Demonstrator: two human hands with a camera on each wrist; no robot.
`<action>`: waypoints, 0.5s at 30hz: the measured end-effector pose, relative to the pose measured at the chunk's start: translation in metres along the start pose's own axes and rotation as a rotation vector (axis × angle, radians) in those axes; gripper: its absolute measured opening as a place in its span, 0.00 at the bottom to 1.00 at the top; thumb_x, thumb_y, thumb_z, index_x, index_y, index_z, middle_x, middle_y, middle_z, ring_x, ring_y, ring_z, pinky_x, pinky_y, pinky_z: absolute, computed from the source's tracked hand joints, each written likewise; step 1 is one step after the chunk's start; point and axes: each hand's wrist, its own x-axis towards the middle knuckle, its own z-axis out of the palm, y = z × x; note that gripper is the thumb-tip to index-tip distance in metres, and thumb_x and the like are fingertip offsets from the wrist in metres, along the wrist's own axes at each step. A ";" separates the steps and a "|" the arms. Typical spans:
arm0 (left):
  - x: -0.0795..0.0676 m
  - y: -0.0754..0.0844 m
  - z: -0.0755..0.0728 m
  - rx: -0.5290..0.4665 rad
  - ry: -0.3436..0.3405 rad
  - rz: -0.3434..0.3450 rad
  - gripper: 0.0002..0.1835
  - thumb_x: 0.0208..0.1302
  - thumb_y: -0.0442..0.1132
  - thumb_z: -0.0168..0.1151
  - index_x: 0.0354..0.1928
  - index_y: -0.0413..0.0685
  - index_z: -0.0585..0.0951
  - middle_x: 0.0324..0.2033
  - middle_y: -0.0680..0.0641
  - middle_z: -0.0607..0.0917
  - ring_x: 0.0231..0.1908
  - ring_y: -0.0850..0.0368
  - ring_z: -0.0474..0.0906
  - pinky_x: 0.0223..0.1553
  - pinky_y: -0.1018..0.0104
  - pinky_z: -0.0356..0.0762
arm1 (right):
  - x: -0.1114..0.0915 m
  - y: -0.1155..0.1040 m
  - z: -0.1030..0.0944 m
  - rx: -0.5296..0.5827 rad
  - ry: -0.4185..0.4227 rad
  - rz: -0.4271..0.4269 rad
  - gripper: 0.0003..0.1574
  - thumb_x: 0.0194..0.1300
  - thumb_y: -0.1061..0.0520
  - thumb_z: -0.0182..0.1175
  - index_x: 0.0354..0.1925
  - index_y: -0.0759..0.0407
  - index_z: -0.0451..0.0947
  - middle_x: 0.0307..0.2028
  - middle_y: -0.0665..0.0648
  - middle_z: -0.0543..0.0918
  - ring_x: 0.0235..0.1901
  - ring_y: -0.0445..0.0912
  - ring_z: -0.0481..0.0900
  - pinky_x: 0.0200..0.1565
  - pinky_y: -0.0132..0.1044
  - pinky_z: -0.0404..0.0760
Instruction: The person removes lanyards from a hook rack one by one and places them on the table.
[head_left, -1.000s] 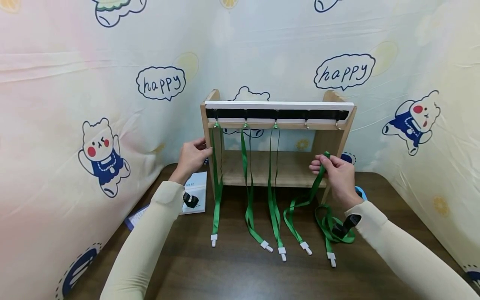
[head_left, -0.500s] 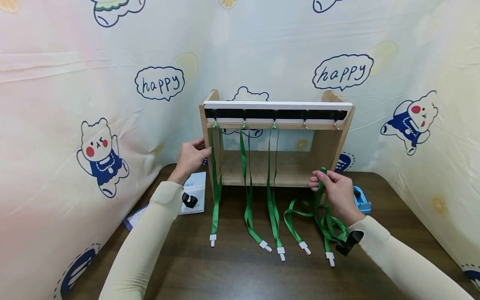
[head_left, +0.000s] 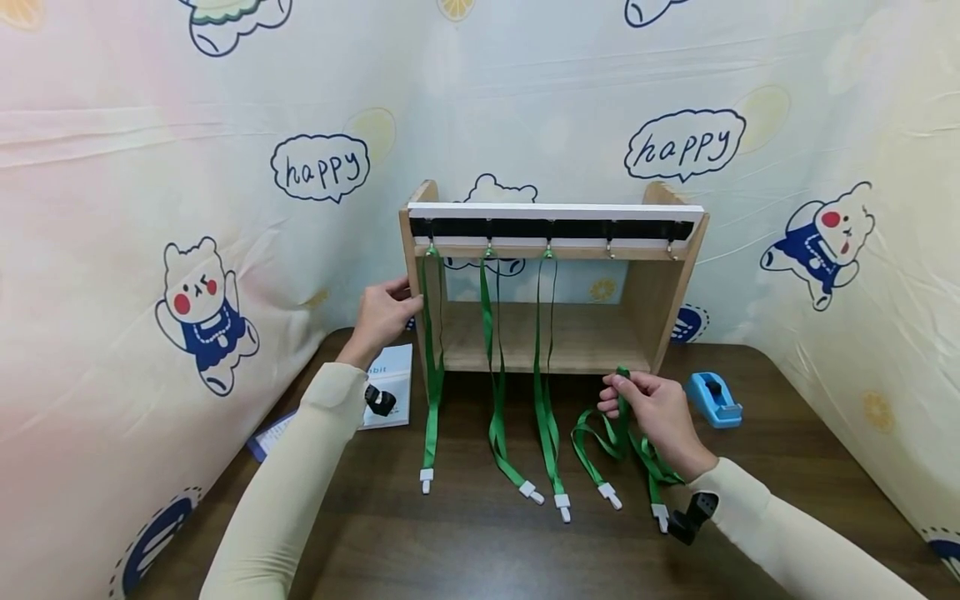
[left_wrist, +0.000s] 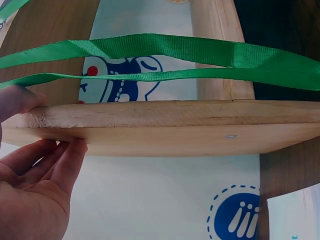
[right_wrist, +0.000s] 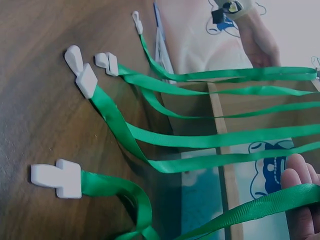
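My left hand point(head_left: 382, 317) pinches the left side panel point(left_wrist: 165, 116) of a small wooden rack point(head_left: 555, 358), thumb on one face and fingers on the other. Three green lanyards point(head_left: 545, 400) hang from the rack's hooks, their white plastic clips point(head_left: 563, 507) resting on the table. To the right, two hooks point(head_left: 610, 252) carry nothing. Below them my right hand point(head_left: 654, 408) holds a fourth green lanyard point(right_wrist: 260, 207) between thumb and fingers, in front of the rack; its white clip point(right_wrist: 57, 178) lies on the table. Another green lanyard point(head_left: 652, 471) lies partly behind my right hand.
A blue tape dispenser point(head_left: 715, 400) stands on the dark wooden table point(head_left: 465, 550), right of the rack. At the left, a pale booklet point(head_left: 393, 387) lies beside my left forearm. Patterned cloth point(head_left: 525, 83) surrounds the table at the back and sides.
My right hand has moved down and slightly left with the lanyard, away from the rack's right side, uncovering the tape dispenser. The left hand stays on the side panel.
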 end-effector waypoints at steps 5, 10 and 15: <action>-0.001 0.000 0.000 0.001 0.000 0.005 0.33 0.67 0.45 0.66 0.72 0.49 0.71 0.65 0.41 0.80 0.63 0.47 0.78 0.63 0.50 0.80 | -0.003 0.004 0.006 0.034 -0.021 0.020 0.25 0.75 0.47 0.57 0.53 0.68 0.81 0.42 0.63 0.90 0.37 0.44 0.91 0.42 0.36 0.89; 0.000 0.000 0.000 -0.003 -0.003 0.002 0.32 0.66 0.45 0.65 0.72 0.49 0.72 0.64 0.41 0.80 0.63 0.47 0.78 0.63 0.50 0.80 | -0.007 0.004 0.016 0.120 -0.051 0.059 0.24 0.75 0.50 0.58 0.53 0.71 0.80 0.41 0.64 0.90 0.35 0.44 0.90 0.42 0.36 0.90; 0.001 0.000 0.000 -0.012 -0.004 -0.008 0.33 0.66 0.45 0.66 0.72 0.48 0.72 0.64 0.41 0.81 0.63 0.48 0.78 0.63 0.50 0.80 | -0.009 0.006 0.028 0.189 -0.073 0.108 0.23 0.75 0.52 0.57 0.53 0.73 0.79 0.40 0.64 0.90 0.35 0.44 0.90 0.42 0.37 0.90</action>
